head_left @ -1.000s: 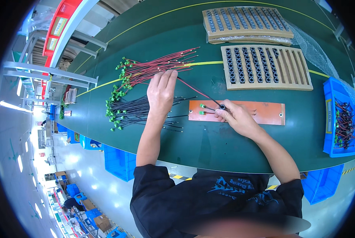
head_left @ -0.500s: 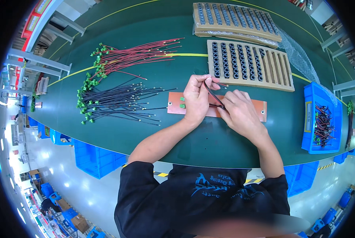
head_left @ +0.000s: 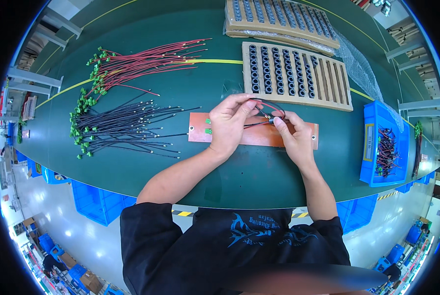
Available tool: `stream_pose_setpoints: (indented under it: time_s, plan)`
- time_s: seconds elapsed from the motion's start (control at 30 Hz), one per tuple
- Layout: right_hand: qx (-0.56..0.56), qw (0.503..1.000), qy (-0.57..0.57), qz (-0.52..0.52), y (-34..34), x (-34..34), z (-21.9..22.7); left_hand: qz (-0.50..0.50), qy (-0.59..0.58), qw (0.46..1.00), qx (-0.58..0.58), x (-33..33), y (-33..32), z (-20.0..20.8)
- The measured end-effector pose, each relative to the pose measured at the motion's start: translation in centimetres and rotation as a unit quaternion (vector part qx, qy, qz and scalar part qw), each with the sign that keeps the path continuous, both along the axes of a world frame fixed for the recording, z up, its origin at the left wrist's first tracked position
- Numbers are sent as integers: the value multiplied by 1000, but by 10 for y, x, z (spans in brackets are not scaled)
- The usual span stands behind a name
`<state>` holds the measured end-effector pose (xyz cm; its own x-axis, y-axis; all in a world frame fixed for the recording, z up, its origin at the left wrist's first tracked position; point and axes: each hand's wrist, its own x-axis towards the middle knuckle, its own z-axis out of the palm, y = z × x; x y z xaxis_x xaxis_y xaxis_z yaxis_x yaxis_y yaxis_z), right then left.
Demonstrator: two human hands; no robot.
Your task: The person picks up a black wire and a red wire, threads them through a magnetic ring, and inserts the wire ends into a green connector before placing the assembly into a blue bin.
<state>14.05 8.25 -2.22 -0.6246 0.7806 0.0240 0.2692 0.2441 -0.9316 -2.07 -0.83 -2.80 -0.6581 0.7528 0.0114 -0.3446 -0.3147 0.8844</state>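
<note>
My left hand (head_left: 228, 123) is closed in a pinch on a red and a black wire (head_left: 266, 102), which arch across to my right hand. The fingers of my right hand (head_left: 298, 139) grip a small black ring core (head_left: 272, 120), with wire ends close beside it. Both hands are above a copper-coloured board (head_left: 261, 138) lying on the table. Green connectors (head_left: 208, 131) sit on the board beside my left hand, and wires run from behind that hand toward the core. My left fingers partly hide how the wires are held.
Red wires (head_left: 151, 61) and black wires (head_left: 131, 123) with green connectors lie at left. A cardboard tray (head_left: 345, 98) of black ring cores stands beyond my hands, another tray (head_left: 284, 29) behind it. At right, a blue bin (head_left: 370, 172) holds wired pieces, near bubble wrap (head_left: 365, 66).
My right fingers have lifted and opened out, so the black ring core now shows at their tips. The wires, earlier stretched between my hands, now bow in a loop. The view has shifted slightly.
</note>
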Motion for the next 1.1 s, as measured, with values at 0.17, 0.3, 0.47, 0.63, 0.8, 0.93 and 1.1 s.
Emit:
stream_pose_setpoints:
  time_s: [0.17, 0.3, 0.47, 0.63, 0.8, 0.93, 1.1]
  plan:
    - [-65, 998, 22, -13, -5, 9, -7, -7, 37, 999, -27, 6, -5, -2]
    - [-96, 995, 28, -16, -4, 8, -8, 0, 82, 996, -25, 4, -4, -4]
    - [-95, 995, 22, -13, 2, 8, -4, 10, 80, 996, -22, 2, 1, -5]
    - [-90, 996, 20, -11, 3, 9, -4, 6, 82, 996, -30, 4, 3, -6]
    - [-95, 995, 20, -6, 2, 9, 1, 11, 85, 996, -31, 5, 1, -6]
    - [-94, 995, 21, -6, 1, 11, 2, 11, 98, 994, -41, 5, 0, -2]
    - [-96, 995, 26, -7, 1, 12, 1, -12, 70, 997, -29, 4, -1, 3]
